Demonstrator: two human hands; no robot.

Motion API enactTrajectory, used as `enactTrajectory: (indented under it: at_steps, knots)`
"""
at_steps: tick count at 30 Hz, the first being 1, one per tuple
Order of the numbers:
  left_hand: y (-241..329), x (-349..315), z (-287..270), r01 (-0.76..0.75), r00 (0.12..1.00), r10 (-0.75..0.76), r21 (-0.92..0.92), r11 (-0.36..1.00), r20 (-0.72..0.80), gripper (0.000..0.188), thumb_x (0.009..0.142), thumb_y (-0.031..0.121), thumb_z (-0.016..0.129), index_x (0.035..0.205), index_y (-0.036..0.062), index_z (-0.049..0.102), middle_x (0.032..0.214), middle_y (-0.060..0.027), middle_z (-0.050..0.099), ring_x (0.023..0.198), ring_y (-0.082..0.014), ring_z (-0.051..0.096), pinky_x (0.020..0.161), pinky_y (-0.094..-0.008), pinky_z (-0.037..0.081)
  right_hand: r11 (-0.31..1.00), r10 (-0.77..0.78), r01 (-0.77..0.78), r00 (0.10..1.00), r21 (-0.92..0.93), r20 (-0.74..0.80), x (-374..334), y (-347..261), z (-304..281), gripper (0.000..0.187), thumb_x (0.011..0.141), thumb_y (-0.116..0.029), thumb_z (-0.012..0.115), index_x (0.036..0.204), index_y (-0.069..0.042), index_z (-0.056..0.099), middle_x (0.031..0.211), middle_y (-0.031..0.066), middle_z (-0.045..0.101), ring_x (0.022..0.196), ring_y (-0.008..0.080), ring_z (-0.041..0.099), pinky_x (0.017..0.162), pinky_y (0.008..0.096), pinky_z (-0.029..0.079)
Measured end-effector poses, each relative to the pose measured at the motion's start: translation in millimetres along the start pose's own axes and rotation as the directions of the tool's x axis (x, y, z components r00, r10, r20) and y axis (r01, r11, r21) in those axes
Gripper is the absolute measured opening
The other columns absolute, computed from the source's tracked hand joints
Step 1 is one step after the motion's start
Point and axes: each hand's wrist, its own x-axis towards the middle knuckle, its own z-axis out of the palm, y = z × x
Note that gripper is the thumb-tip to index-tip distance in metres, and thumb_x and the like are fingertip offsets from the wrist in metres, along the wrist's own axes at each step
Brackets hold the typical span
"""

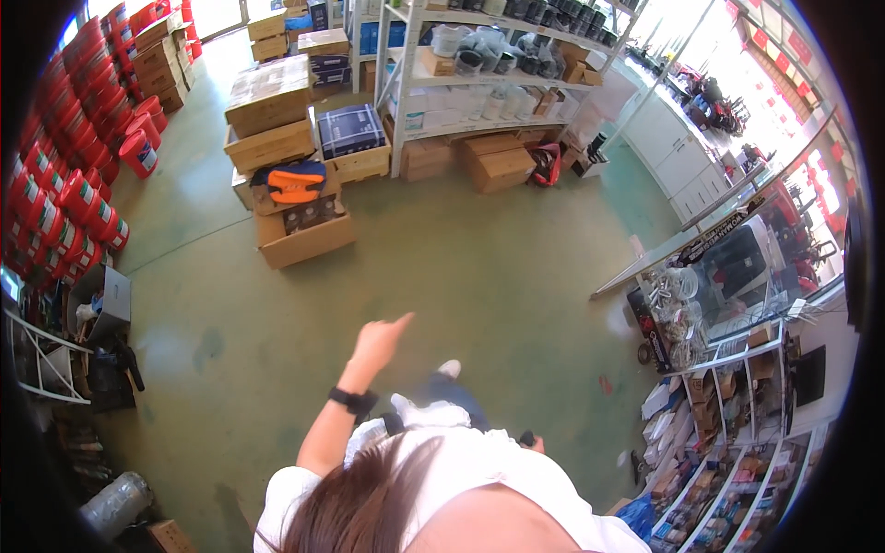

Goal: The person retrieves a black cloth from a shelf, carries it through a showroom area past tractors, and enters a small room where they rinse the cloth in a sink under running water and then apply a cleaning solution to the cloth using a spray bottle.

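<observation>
My left hand (376, 345) is raised out in front of me over the floor, with one finger stretched out to the right. The other fingers look curled, and nothing shows in the hand. A black wristwatch or band (354, 402) is on that wrist. Low at my right side, most of my right hand (537, 445) is hidden by my body and white top. Its fingers close around a small black object (526, 438), whose kind I cannot make out. Neither hand touches the furniture or boxes around me.
Ahead stand white shelving (403, 101), stacked cartons (269, 97) and an opened cardboard box (309, 241) with dark items. Red buckets (92, 147) are piled at left. A metal-framed stand (682, 241) and parts racks (728, 479) line the right. Green floor (479, 267) lies between.
</observation>
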Motion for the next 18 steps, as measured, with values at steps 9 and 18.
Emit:
enactTrajectory:
  at_steps: [9,18]
  knots:
    - [-13,38,-7,0.273,0.887,-0.344,-0.251,0.929,-0.307,0.020,0.081,0.011,0.050,0.100,0.0072,0.056,0.081,-0.0101,0.062,0.076,-0.0247,0.059,0.065,-0.0326,0.045,0.776,-0.576,0.604,0.796,0.182,-0.185,138,-348,-101,0.035,0.075,-0.012,0.060,0.108,-0.005,0.049,0.103,0.0164,0.055,0.096,0.0316,0.053,0.081,0.0360,0.041]
    - [-151,-51,221,0.814,0.574,-0.745,-0.140,0.563,0.340,0.025,0.076,0.019,0.051,0.091,0.0013,0.059,0.093,-0.0201,0.059,0.090,-0.0347,0.055,0.079,-0.0403,0.044,0.833,-0.552,0.554,0.827,0.017,0.105,249,-286,-75,0.037,0.070,-0.013,0.064,0.104,-0.005,0.051,0.095,0.0146,0.058,0.087,0.0285,0.057,0.077,0.0351,0.045]
